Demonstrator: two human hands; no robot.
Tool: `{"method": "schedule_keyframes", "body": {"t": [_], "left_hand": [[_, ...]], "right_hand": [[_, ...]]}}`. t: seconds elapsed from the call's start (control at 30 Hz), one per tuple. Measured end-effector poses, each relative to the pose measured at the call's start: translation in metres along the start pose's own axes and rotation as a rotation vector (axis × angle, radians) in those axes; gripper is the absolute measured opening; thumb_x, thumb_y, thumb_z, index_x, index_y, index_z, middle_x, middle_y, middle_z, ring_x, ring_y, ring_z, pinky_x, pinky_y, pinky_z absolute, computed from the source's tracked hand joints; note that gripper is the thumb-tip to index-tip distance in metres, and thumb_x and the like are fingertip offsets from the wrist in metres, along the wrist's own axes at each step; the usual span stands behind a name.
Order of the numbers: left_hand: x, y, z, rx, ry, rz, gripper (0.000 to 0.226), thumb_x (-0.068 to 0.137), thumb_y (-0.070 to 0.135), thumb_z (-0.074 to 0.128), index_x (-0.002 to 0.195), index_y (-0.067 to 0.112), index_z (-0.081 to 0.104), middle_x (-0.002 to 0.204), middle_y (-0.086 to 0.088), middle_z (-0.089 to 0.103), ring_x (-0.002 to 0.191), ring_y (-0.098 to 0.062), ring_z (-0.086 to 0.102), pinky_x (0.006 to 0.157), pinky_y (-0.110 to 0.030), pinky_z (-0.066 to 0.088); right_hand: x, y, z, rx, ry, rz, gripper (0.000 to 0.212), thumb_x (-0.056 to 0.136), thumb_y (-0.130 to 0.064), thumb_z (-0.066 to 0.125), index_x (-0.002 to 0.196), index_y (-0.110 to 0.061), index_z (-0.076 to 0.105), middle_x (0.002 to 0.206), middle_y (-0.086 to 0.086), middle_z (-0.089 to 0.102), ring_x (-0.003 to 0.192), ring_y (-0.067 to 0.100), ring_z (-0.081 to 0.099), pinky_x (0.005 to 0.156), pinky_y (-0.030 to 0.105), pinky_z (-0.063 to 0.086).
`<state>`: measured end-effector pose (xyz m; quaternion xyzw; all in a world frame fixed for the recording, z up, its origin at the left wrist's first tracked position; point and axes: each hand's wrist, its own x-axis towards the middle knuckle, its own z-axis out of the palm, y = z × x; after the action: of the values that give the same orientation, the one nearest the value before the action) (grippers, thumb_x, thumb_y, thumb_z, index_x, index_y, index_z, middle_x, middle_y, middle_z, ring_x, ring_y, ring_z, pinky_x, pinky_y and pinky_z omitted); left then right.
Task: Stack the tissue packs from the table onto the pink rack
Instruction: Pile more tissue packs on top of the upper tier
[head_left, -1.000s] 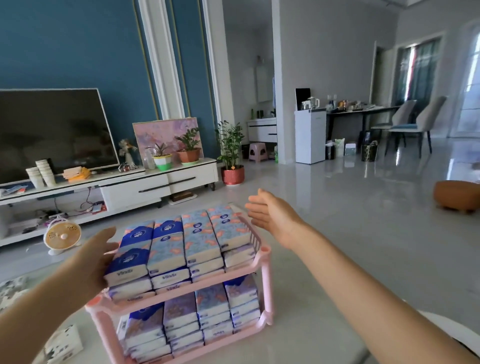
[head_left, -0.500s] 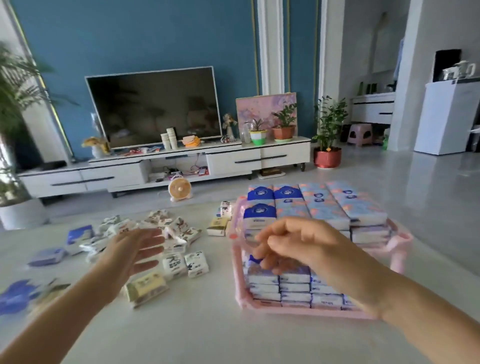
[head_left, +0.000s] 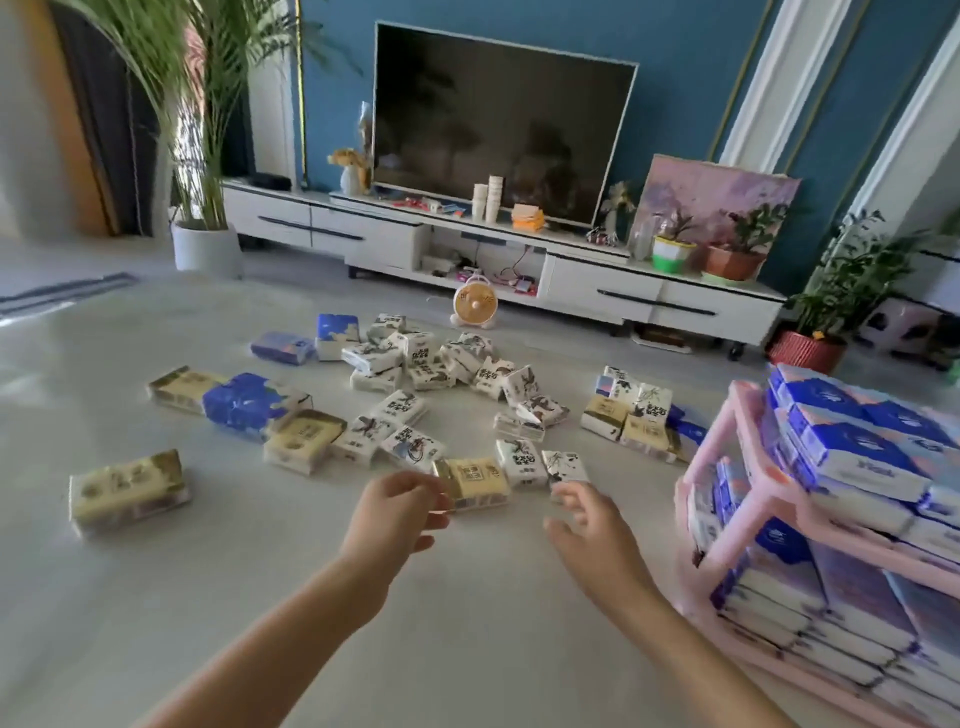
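Left hand (head_left: 396, 514): empty. The fingers are loosely curled and the fingertips lie just beside the left edge of a yellow pack (head_left: 475, 483). Contact cannot be confirmed.
Right hand (head_left: 589, 525): empty. The fingers are spread and relaxed, and the forefinger tip lies just below a white printed pack (head_left: 566, 465).
Hand position: both hands hover low over the table (head_left: 156, 597), near each other, left of the pink rack (head_left: 748, 525).
Loose tissue packs (head_left: 415, 364): scattered across the middle of the table beyond the hands. Most are white with dark ink prints and several are yellow. They lie flat, tilted or overlapping.
Blue pack (head_left: 244, 402): lies at the left of the scatter and touches a yellow pack on each side.
Single yellow pack (head_left: 127, 488): lies apart from the others at the near left.
Pink rack: stands on the table at the right edge of the view and has two tiers.
Racked packs (head_left: 857, 457): blue-and-white packs fill both tiers in layered rows.
Small group (head_left: 639, 415): a few packs sit just beside the rack's far left corner.
Background: a television (head_left: 498, 119) stands on a white console (head_left: 597, 291), with a small round fan (head_left: 475, 304) on the floor in front of it.
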<state>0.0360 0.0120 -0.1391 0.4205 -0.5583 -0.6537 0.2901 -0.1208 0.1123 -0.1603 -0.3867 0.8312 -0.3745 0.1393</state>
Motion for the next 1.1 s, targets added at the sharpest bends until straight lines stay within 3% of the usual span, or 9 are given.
{"method": "schedule_keyframes", "body": {"t": [0.13, 0.37, 0.53, 0.63, 0.77, 0.87, 0.93, 1.03, 1.1], "left_hand": [[-0.004, -0.011, 0.008, -0.067, -0.011, -0.081, 0.019, 0.09, 0.002, 0.045, 0.082, 0.011, 0.061, 0.079, -0.005, 0.062, 0.07, -0.017, 0.055, 0.061, -0.024, 0.04], [-0.007, -0.019, 0.026, -0.048, -0.122, -0.111, 0.014, 0.083, 0.012, 0.049, 0.073, 0.017, 0.058, 0.077, -0.002, 0.061, 0.068, -0.016, 0.055, 0.054, -0.019, 0.037], [-0.007, -0.019, 0.029, -0.042, -0.142, -0.108, 0.021, 0.085, 0.006, 0.045, 0.072, 0.015, 0.057, 0.078, -0.005, 0.06, 0.068, -0.019, 0.052, 0.053, -0.021, 0.035], [-0.008, -0.017, 0.03, -0.054, -0.134, -0.095, 0.022, 0.086, 0.005, 0.045, 0.07, 0.015, 0.056, 0.077, -0.004, 0.059, 0.069, -0.019, 0.051, 0.052, -0.02, 0.035], [-0.006, -0.02, 0.029, -0.031, -0.097, -0.073, 0.019, 0.086, 0.006, 0.045, 0.073, 0.014, 0.056, 0.081, -0.007, 0.059, 0.071, -0.021, 0.051, 0.059, -0.023, 0.036], [-0.006, -0.02, 0.031, 0.09, -0.043, 0.023, 0.017, 0.088, 0.011, 0.045, 0.079, 0.017, 0.059, 0.088, -0.005, 0.062, 0.077, -0.022, 0.058, 0.061, -0.022, 0.039], [-0.01, -0.018, 0.032, 0.203, -0.013, 0.099, 0.016, 0.091, 0.017, 0.045, 0.099, 0.018, 0.058, 0.096, 0.001, 0.059, 0.076, -0.012, 0.056, 0.057, -0.019, 0.04], [-0.014, -0.02, 0.035, 0.239, -0.021, 0.164, 0.037, 0.094, 0.025, 0.045, 0.13, 0.015, 0.043, 0.114, 0.001, 0.054, 0.097, -0.013, 0.052, 0.076, -0.023, 0.041], [-0.018, -0.017, 0.036, 0.199, -0.08, 0.145, 0.042, 0.095, 0.03, 0.046, 0.134, 0.016, 0.04, 0.117, -0.002, 0.055, 0.103, -0.015, 0.052, 0.083, -0.025, 0.041]], "right_hand": [[0.047, -0.008, 0.024, -0.289, 0.107, 0.06, 0.044, 0.091, -0.038, 0.048, 0.133, -0.025, 0.046, 0.137, 0.005, 0.04, 0.129, 0.024, 0.037, 0.106, 0.039, 0.031], [0.096, -0.028, 0.052, -0.535, 0.039, 0.252, 0.058, 0.085, -0.06, 0.04, 0.128, -0.021, 0.043, 0.135, 0.012, 0.038, 0.128, 0.03, 0.031, 0.105, 0.054, 0.023], [0.106, -0.021, 0.043, -0.489, 0.026, 0.335, 0.06, 0.074, -0.07, 0.049, 0.108, -0.02, 0.054, 0.127, 0.009, 0.044, 0.119, 0.031, 0.04, 0.099, 0.05, 0.034], [0.101, -0.018, 0.039, -0.522, -0.009, 0.344, 0.062, 0.075, -0.066, 0.052, 0.118, -0.02, 0.052, 0.132, 0.009, 0.04, 0.121, 0.033, 0.039, 0.1, 0.047, 0.034], [0.083, -0.018, 0.034, -0.633, 0.015, 0.292, 0.065, 0.072, -0.064, 0.054, 0.117, -0.019, 0.05, 0.129, 0.008, 0.042, 0.12, 0.032, 0.039, 0.096, 0.04, 0.034], [0.057, -0.011, 0.033, -0.545, 0.085, 0.246, 0.058, 0.071, -0.053, 0.062, 0.114, -0.017, 0.051, 0.121, 0.008, 0.046, 0.116, 0.031, 0.043, 0.09, 0.035, 0.038], [0.037, -0.011, 0.035, -0.451, 0.121, 0.153, 0.042, 0.073, -0.04, 0.063, 0.104, -0.014, 0.055, 0.11, 0.009, 0.056, 0.107, 0.031, 0.05, 0.084, 0.033, 0.042], [0.003, -0.025, 0.03, -0.163, 0.036, 0.071, 0.024, 0.076, -0.039, 0.064, 0.089, -0.019, 0.061, 0.084, -0.002, 0.066, 0.079, 0.015, 0.059, 0.066, 0.026, 0.045], [-0.022, -0.038, 0.02, 0.021, -0.049, 0.007, 0.012, 0.079, -0.033, 0.063, 0.085, -0.022, 0.065, 0.073, -0.006, 0.068, 0.064, 0.006, 0.058, 0.059, 0.021, 0.045]]}}
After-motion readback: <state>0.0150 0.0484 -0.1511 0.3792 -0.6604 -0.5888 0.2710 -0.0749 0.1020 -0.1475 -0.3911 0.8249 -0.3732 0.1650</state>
